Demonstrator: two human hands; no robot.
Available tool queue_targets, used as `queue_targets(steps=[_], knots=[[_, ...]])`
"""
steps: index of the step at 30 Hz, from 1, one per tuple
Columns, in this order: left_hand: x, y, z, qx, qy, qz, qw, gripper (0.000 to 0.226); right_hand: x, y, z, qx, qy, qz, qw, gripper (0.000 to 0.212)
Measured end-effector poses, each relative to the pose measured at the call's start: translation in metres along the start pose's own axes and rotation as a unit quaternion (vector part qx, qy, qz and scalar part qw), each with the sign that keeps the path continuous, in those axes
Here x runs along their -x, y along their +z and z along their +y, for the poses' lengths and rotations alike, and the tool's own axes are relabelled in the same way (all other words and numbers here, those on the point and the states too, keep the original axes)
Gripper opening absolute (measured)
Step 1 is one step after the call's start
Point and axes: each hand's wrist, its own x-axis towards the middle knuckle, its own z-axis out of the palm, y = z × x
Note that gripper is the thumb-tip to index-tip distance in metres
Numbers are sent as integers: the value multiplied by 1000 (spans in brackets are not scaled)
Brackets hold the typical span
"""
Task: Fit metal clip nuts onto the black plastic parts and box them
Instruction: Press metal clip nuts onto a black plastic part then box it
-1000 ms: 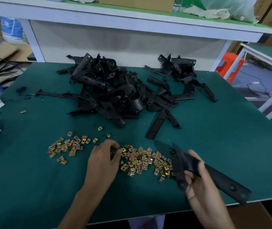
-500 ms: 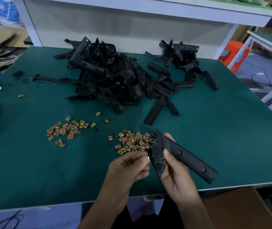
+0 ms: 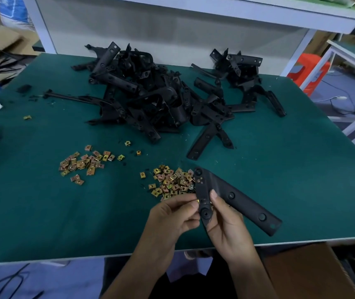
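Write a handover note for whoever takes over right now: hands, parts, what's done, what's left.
Left hand: pinches a clip nut against the edge of the black part.
Right hand: grips that part by its near end, above the table.
Supplies: one pile of nuts just beyond the hands, another further left; heap of black parts at the back.
Done: nothing visibly finished; a gold glint near the part's top may be a fitted nut, unclear.
Left: seat this nut, work through the heap, box everything. The cardboard box sits below the table edge, right side.
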Motion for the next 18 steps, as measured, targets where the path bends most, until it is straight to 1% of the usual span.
queue_targets(steps=[3, 5, 7, 9, 11, 13, 15, 16, 17, 18], knots=[[-1, -2, -1, 5, -2, -9, 1000, 16, 0, 1, 1, -3, -11, 2, 1000, 31], [-2, -6, 0, -11, 5, -21, 1000, 16, 1, 2, 1, 0, -12, 4, 1000, 34], [-3, -11, 3, -48, 16, -44, 998, 20, 1, 3, 2, 10, -12, -8, 1000, 40], [-5, -13, 7, -83, 25, -74, 993, 24, 3, 7, 1, 25, -16, -38, 999, 46], [-5, -13, 10, -115, 35, -92, 988, 29, 4, 11, 0, 26, -16, -56, 998, 47], [-5, -13, 14, -166, 53, -104, 979, 28, 3, 10, 0, 9, -11, -56, 998, 48], [-8, -18, 21, -254, 94, -107, 957, 23, 2, 9, 2, -2, -1, -34, 999, 45], [-11, -23, 25, -316, 132, -87, 936, 22, 1, 8, 3, -8, 5, -14, 1000, 44], [-16, -30, 31, -387, 183, -46, 902, 21, 0, 8, 4, -22, 12, 7, 1000, 47], [-22, -38, 37, -463, 241, 15, 853, 21, -1, 6, 4, -38, 17, 26, 999, 50]])
